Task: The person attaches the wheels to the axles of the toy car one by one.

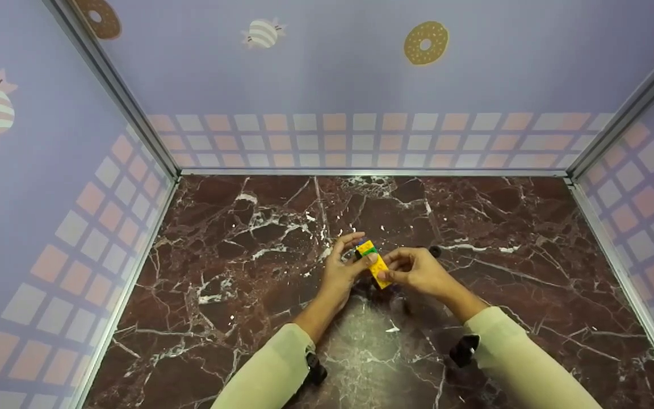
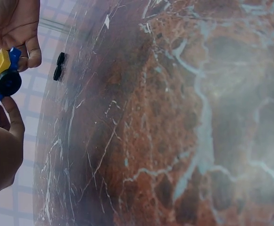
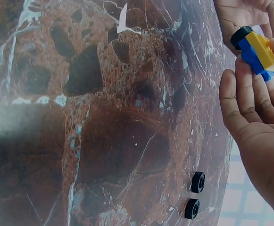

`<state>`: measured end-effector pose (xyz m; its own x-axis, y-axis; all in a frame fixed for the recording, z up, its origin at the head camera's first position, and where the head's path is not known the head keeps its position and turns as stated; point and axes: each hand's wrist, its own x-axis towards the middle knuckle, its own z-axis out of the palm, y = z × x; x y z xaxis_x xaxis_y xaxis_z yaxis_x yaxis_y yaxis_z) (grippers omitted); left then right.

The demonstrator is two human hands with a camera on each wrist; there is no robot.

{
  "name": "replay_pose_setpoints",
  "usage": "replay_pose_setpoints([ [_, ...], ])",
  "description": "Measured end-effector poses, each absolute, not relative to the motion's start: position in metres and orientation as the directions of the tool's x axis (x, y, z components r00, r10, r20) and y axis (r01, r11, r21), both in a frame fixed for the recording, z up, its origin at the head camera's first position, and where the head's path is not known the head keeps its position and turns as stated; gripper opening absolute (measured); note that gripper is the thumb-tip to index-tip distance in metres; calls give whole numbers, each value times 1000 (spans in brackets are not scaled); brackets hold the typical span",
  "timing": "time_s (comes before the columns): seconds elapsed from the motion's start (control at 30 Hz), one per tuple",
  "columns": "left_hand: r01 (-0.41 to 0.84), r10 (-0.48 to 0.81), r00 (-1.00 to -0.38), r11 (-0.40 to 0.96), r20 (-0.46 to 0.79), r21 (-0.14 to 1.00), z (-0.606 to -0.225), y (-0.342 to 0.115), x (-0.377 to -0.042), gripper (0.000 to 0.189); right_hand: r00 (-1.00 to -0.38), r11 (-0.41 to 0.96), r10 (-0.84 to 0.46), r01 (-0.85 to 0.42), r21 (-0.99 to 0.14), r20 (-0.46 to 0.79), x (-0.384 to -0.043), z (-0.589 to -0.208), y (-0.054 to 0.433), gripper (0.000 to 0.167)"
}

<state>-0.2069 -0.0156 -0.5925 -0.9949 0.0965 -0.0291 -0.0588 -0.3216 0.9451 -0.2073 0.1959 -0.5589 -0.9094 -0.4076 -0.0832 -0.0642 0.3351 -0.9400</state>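
Note:
Both hands hold a small toy-brick car (image 1: pixel 380 272) over the middle of the table. Its top is yellow with a green piece (image 1: pixel 369 253) near the far end; a blue base (image 3: pixel 251 55) shows below. One black wheel (image 2: pixel 9 83) sits on the base's side. My left hand (image 1: pixel 339 275) grips the car from the left, thumb on top and fingers round the far end. From the right, my right hand (image 1: pixel 422 274) pinches the near end, thumb on the yellow; its other fingers extend under the blue base in the right wrist view.
Two loose black wheels (image 3: pixel 198 182) stand side by side on the dark marbled table (image 1: pixel 236 341), just beyond my right hand. Patterned lilac walls (image 1: pixel 327 85) enclose the table at the back and both sides. Each sleeve carries a black wrist camera (image 1: pixel 464 350).

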Motion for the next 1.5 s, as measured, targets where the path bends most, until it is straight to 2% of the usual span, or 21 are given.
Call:
replay_pose_setpoints([
  [0.13, -58, 128, -992, -310, -19, 949, -594, -15, -207, 69, -919, 325, -385, -47, -944, -87, -209, -559, 195, 37],
  [0.37, -61, 161, -987, -289, -14, 955, -593, -14, -204, 65, -925, 310, -363, -5, -951, -113, -210, -559, 194, 34],
  [0.77, -80, 215, -976, -270, -21, 959, -593, -16, -205, 59, -926, 363, -369, -63, -930, -81, -210, -561, 191, 34],
  [1.0, -104, 227, -973, -297, -35, 949, -593, -18, -205, 57, -922, 357, -380, -68, -932, -79, -211, -559, 195, 42],
  [1.17, -107, 210, -977, -294, -45, 950, -596, -20, -206, 57, -941, 416, -332, -93, -905, -56, -214, -557, 203, 45],
  [1.33, -96, 185, -982, -289, -43, 953, -598, -22, -206, 56, -963, 534, -264, -189, -824, 50, -218, -561, 210, 38],
  [1.5, -85, 173, -984, -291, -35, 953, -599, -22, -206, 56, -946, 661, -254, -323, -678, 203, -222, -567, 215, 31],
])
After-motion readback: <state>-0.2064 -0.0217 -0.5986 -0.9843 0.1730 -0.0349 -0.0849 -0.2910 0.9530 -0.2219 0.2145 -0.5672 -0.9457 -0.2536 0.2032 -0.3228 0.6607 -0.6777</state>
